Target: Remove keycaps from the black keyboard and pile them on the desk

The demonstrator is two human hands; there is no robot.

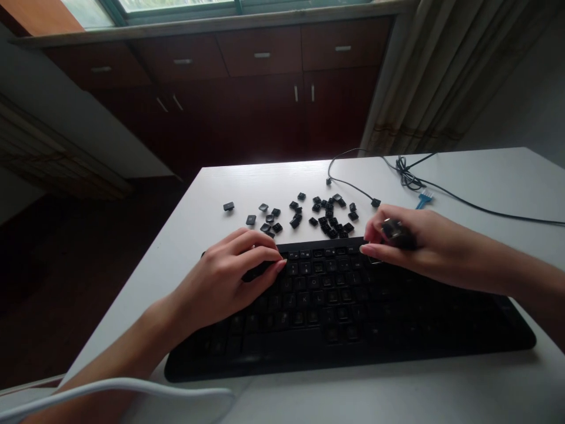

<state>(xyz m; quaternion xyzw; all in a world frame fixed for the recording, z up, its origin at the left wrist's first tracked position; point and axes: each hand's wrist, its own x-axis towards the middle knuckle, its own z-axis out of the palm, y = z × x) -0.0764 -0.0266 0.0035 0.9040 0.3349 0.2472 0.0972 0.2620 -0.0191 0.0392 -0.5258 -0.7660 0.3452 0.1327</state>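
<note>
Your left hand (229,277) is lying on the upper left part of the keyboard (353,312), fingers curled down onto the keys, not really gripping anything, just pressing flat there. Your right hand (410,244) sits at the top edge of the keyboard, closed around a small dark tool (397,232), pinched between thumb and fingers. Can't make out exactly what the tool is, it's mostly hidden by your fingers.

The keyboard is black and lies across the white table (463,388) right in front of you. Just behind it there's a loose scatter of black keycaps (326,215), spread from left of centre over towards your right hand. A black cable (441,191) loops across the far right of the table, and a little blue brush (424,199) sits next to it, just beyond your right hand.
</note>
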